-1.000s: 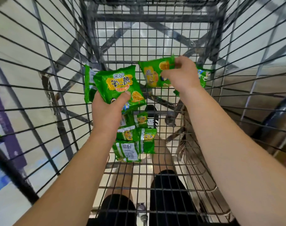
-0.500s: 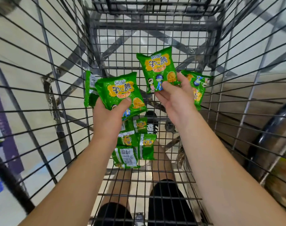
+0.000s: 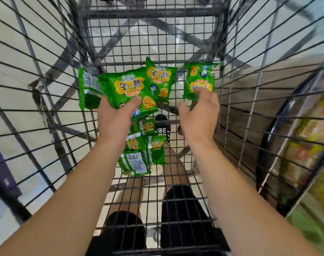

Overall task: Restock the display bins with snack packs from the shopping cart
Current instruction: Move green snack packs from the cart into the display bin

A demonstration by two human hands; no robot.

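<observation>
Wire walls of the shopping cart [image 3: 52,100] close in on both sides and at the far end, leaving a narrow well of open room down the middle where both arms reach in. The left hand [image 3: 114,117] sits toward the left wall, the right hand [image 3: 199,115] toward the right, with a clear gap between them over the grid floor.

The left hand grips a bundle of green snack packs: the front pack [image 3: 128,90] is pinned under the thumb, a second pack [image 3: 89,88] shows its silver back at the left edge, and a third pack [image 3: 160,80] stands up behind on the right. How the fingers lie behind the bundle is hidden.

The right hand's fingers are spread and relaxed, their tips at the lower edge of a single pack [image 3: 200,80]; whether they touch it or merely overlap it is unclear, and that pack hangs near the right wall.

Lower down, a loose heap of packs [image 3: 141,146] lies on the cart floor beneath the left hand, at least four of them, one [image 3: 134,164] face down with its barcode up.

Outside the right wall, blurred shelves of goods [image 3: 309,137] stand close by.
</observation>
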